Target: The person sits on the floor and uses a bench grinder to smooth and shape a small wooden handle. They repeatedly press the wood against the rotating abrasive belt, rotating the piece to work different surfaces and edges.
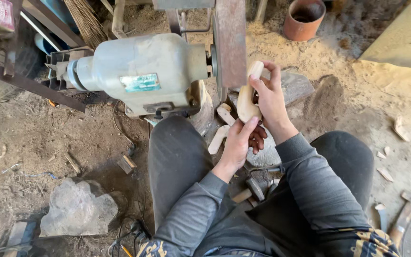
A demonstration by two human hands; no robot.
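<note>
Gripping a pale carved wooden piece (pixel 246 97) from both ends, the right hand (pixel 272 95) curls its fingers around the upper end while the left hand (pixel 240 142) closes on the lower end with its thumb laid along the wood; neither hand is spread wide. Long axis of the wooden piece runs near upright in the head view, its upper end just beside the edge of the reddish sanding belt (pixel 230 43), contact not discernible. Grey motor housing (pixel 141 71) borders the left side, with the person's knees below. Open dirt floor (pixel 381 109) lies to the right, strewn with wood offcuts (pixel 220 138); a clay pot (pixel 304 19) stands well apart
</note>
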